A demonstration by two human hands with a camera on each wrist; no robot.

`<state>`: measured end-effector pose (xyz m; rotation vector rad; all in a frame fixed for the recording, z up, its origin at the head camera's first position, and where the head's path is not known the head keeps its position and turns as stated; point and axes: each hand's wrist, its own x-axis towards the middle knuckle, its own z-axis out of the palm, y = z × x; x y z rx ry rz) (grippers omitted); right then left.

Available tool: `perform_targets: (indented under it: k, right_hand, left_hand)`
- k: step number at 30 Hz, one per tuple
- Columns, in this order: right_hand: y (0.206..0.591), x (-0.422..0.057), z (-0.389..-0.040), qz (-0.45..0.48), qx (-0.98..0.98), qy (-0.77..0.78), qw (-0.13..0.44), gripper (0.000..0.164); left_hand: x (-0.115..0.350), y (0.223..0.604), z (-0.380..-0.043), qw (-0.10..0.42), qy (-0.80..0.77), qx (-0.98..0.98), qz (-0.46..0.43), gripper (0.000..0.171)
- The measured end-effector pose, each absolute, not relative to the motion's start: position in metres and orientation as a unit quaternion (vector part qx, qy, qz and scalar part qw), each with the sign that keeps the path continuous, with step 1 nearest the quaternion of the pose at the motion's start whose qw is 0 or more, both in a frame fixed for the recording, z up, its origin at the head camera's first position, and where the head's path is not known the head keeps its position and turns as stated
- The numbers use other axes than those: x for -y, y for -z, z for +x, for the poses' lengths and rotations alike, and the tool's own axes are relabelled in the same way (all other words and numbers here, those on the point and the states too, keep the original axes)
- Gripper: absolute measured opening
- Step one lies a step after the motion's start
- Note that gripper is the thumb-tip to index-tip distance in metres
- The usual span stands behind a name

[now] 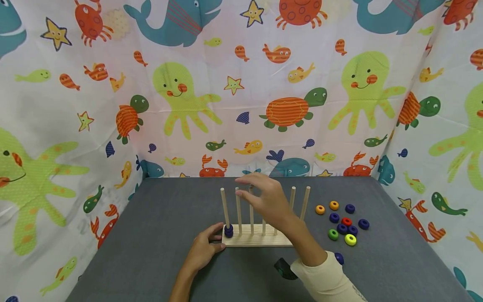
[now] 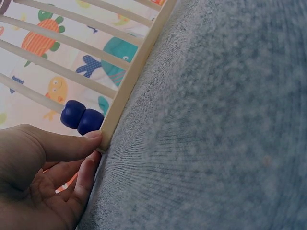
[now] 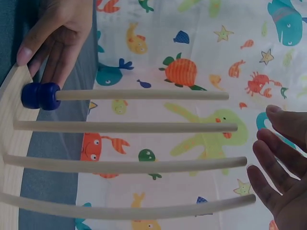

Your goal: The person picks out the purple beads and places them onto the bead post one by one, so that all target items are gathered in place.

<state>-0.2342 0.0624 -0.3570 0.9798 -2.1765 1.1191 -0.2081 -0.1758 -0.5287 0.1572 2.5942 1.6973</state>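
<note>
A wooden peg stand [image 1: 256, 240] has several upright pegs on a flat base. Two dark blue beads [image 3: 41, 96] sit one on the other at the bottom of its leftmost peg. My left hand [image 1: 203, 249] grips the left end of the base, with the thumb [image 2: 91, 140] on its front corner. My right hand [image 1: 271, 201] is raised by the peg tops, its fingers loosely bent and apart. Nothing shows between them in the right wrist view. The right hand and forearm hide part of the pegs and the base's right end in the head view.
Right of the stand lie loose beads: several blue ones [image 1: 364, 224], two orange [image 1: 333, 205], a red [image 1: 346, 221], a green [image 1: 333, 234] and a yellow [image 1: 350, 239]. Another blue bead [image 1: 339, 258] peeks out beside the right sleeve. A black object [image 1: 285, 269] appears near the right wrist.
</note>
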Motion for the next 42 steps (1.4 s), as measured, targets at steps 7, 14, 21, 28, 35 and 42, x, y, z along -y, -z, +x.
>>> perform_targets:
  k: [7, 14, 21, 28, 35, 42]
  right_hand:
    - [0.364, -0.087, -0.227, 0.35, 0.783, -0.429, 0.283, 0.03]
    - [0.374, -0.113, -0.221, 0.328, 0.782, -0.438, 0.298, 0.028]
    - [0.389, -0.137, -0.215, 0.305, 0.789, -0.443, 0.298, 0.028]
    - [0.405, -0.157, -0.208, 0.254, 0.814, -0.444, 0.274, 0.025]
    - [0.422, -0.176, -0.204, 0.223, 0.827, -0.447, 0.257, 0.024]
    - [0.438, -0.195, -0.199, 0.178, 0.844, -0.454, 0.224, 0.022]
  left_hand:
    - [0.175, 0.529, -0.209, 0.021, -0.55, -0.834, 0.047, 0.066]
    - [0.176, 0.529, -0.21, 0.02, -0.549, -0.834, 0.052, 0.066]
    - [0.177, 0.529, -0.209, 0.02, -0.547, -0.836, 0.05, 0.065]
    - [0.176, 0.528, -0.208, 0.019, -0.543, -0.838, 0.047, 0.065]
    - [0.175, 0.529, -0.208, 0.017, -0.542, -0.839, 0.044, 0.064]
    - [0.175, 0.529, -0.208, 0.014, -0.542, -0.839, 0.044, 0.064]
